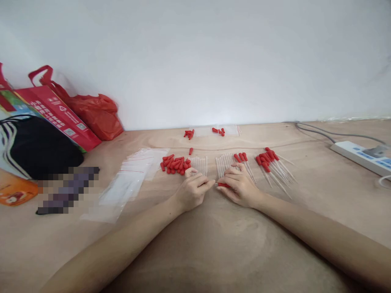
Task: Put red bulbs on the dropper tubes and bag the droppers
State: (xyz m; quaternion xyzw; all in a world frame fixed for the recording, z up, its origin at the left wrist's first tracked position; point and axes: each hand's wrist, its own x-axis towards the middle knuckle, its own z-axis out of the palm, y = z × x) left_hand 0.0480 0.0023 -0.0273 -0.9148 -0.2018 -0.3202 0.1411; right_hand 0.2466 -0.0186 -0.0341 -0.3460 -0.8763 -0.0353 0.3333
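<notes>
Both my hands meet at the middle of a wooden table (214,244). My left hand (193,188) is closed in a pinch on a thin clear tube. My right hand (240,185) is closed on a red rubber cap (223,185) pointing toward the left hand. A pile of loose red caps (175,163) lies just beyond the left hand, beside a row of clear tubes (200,163). More clear tubes (222,162) lie beyond the right hand. Finished droppers with red caps (273,165) fan out to the right.
Clear plastic bags (128,181) lie at the left. Red and printed shopping bags (58,114) stand at the far left against the white wall. A white power strip (363,156) with cables sits at the right. A few red caps (189,133) lie near the wall.
</notes>
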